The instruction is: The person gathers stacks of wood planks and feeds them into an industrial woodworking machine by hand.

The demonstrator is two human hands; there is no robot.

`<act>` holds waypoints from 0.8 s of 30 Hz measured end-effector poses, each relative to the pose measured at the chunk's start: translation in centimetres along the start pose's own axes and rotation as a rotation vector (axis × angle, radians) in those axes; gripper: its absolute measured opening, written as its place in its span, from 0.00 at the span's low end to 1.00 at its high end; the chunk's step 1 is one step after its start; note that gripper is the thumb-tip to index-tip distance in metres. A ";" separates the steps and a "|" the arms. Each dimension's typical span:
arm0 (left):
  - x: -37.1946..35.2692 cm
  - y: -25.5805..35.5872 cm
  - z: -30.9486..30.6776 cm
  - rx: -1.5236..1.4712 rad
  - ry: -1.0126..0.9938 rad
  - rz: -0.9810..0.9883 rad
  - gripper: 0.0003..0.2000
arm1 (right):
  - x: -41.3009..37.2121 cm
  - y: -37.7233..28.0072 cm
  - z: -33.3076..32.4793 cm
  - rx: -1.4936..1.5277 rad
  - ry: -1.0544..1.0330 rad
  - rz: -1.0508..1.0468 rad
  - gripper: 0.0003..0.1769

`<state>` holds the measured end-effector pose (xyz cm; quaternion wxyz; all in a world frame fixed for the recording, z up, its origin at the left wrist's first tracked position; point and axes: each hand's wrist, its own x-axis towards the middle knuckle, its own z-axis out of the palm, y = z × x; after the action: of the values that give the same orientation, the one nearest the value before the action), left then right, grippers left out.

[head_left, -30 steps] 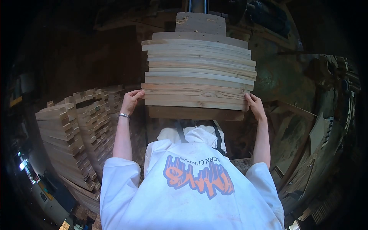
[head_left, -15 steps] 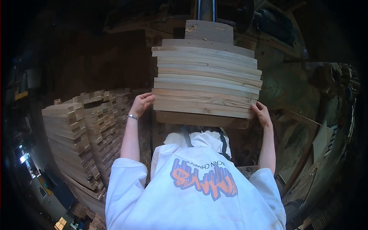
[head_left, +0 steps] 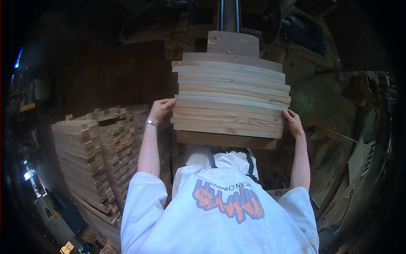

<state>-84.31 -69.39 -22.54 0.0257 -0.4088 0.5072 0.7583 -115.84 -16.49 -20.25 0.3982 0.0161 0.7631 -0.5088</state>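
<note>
1. The left hand point(head_left: 162, 110) has tall stacks of wood point(head_left: 80, 158) behind its elbow side, to the left and nearer to the body. This is the largest thing around, so the left elbow should rather stay tucked away from it.

2. The row of wood strips point(head_left: 230, 99) lies between the left hand and the right hand point(head_left: 293, 122), strip beside strip. Both hands have fingertips close together at the strip ends; whether they truly pinch or only press, I cannot tell. Equal pressure from the two sides seems best.

3. The block point(head_left: 233, 43) is beyond both hands, past the far side of the row (some pale crumbs lie on it). In my judgement, the row is handled better square to it.

4. The darker board point(head_left: 226, 139) is between the hands but nearer to the body, along the near side of the row. The forearms pass outside it, and this is a good position.

5. The strip ends near each hand are uneven, a few sticking out more. Touching them with finger pads, not with palms, should be safer against splinters.

6. The wristband point(head_left: 151, 122) sits just below the left hand; it should not catch wood.
</note>
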 end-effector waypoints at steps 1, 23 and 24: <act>0.0 0.0 -0.1 -0.007 0.004 -0.006 0.17 | 0.0 -0.1 0.0 -0.014 -0.003 -0.007 0.36; 1.0 1.5 1.5 -0.017 0.053 0.012 0.17 | 2.8 -2.6 -0.7 0.063 -0.081 0.061 0.29; 1.1 1.5 1.6 0.006 0.063 0.015 0.17 | 2.8 -2.8 -0.7 0.039 -0.082 0.069 0.29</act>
<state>-86.67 -69.26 -21.90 0.0053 -0.4285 0.5132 0.7437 -119.39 -18.32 -19.75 0.4462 0.0294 0.7351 -0.5096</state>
